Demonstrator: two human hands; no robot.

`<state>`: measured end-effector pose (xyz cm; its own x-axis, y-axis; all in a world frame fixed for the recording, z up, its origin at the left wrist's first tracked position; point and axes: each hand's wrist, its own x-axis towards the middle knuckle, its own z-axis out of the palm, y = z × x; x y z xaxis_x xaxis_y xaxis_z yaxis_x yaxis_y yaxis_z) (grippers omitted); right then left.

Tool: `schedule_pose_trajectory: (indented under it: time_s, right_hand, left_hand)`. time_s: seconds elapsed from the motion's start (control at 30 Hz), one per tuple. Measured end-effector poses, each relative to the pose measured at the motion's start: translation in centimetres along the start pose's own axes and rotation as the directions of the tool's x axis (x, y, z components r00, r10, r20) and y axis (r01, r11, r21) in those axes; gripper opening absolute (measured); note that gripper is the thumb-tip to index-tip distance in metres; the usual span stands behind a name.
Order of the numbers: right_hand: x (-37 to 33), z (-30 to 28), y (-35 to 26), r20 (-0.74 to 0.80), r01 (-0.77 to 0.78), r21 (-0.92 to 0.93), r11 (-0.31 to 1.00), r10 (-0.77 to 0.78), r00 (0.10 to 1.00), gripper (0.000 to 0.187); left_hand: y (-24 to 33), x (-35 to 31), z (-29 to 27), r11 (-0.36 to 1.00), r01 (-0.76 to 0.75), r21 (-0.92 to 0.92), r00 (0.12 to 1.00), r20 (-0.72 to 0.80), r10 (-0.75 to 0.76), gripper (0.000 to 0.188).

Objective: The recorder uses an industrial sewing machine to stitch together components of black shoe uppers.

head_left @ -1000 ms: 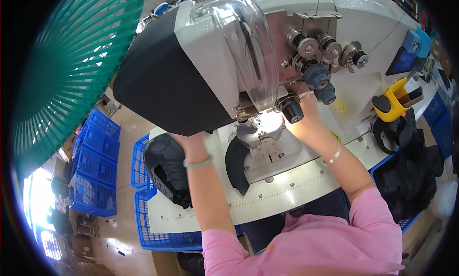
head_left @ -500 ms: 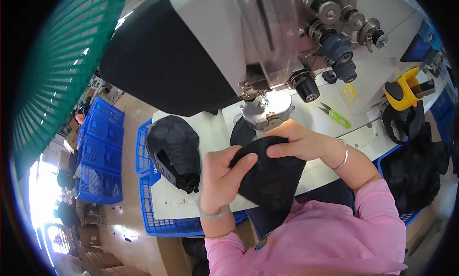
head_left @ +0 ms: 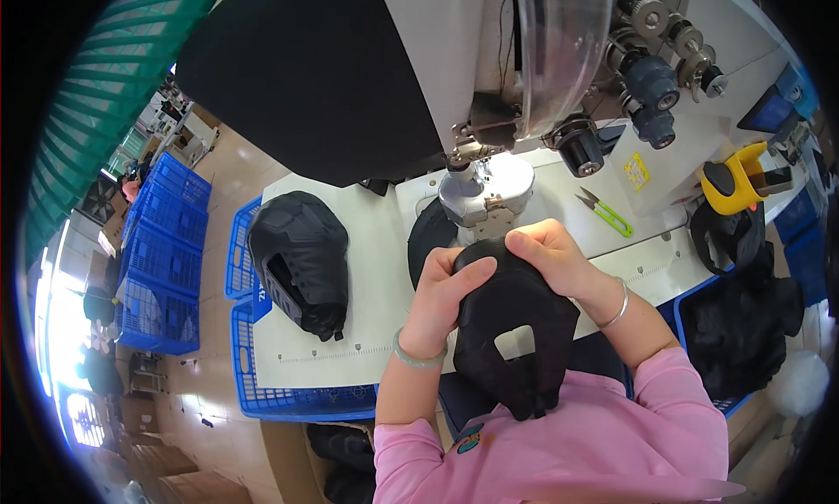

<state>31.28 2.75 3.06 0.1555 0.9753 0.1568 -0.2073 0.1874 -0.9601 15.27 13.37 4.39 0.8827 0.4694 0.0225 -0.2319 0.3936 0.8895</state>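
Observation:
A black shoe upper (head_left: 516, 299) hangs between my two hands in front of the sewing machine's post (head_left: 489, 194), its opening facing up. My left hand (head_left: 444, 290) grips its far edge on the left, thumb on top. My right hand (head_left: 552, 258) is closed on the same edge at the right, thumb also on top. The fingers beneath are hidden. Beside the post, behind my left hand, lies another black piece (head_left: 428, 238), partly covered. A second black shoe upper (head_left: 301, 220) rests on the table's left side.
Green-handled thread snips (head_left: 612, 217) lie right of the post. A yellow holder (head_left: 743, 179) stands farther right. Blue baskets (head_left: 249, 364) flank the white table (head_left: 371, 329); black pieces (head_left: 743, 321) fill the right one. Blue crates (head_left: 162, 268) are stacked at left.
The shoe upper in my hands has been turned and spread, so its opening now shows. Both hands have shifted slightly right in view. The view itself has moved a little.

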Motion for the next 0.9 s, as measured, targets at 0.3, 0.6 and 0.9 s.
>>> schedule_pose_trajectory:
  time_s: [0.3, 0.6, 0.9]
  right_hand:
    - [0.9, 0.2, 1.4, -0.131, 0.02, -0.14, 0.99, -0.039, 0.991, 0.039]
    - [-0.9, 0.2, 1.3, 0.011, -0.235, 0.223, 0.946, 0.239, 0.971, 0.041]
    - [-8.3, -3.3, -0.9, -0.091, -0.179, -0.503, 0.846, 0.154, 0.984, 0.024]
  left_hand:
    - [-1.1, 0.6, -2.6, 0.999, 0.042, 0.026, 0.999, -0.015, -0.042, 0.017]
    - [1.5, -6.0, -8.1, 0.892, -0.083, 0.445, 0.888, -0.374, 0.269, 0.034]
    - [8.9, -6.5, -27.9, 0.099, 0.575, 0.812, 0.351, -0.354, 0.867, 0.057]
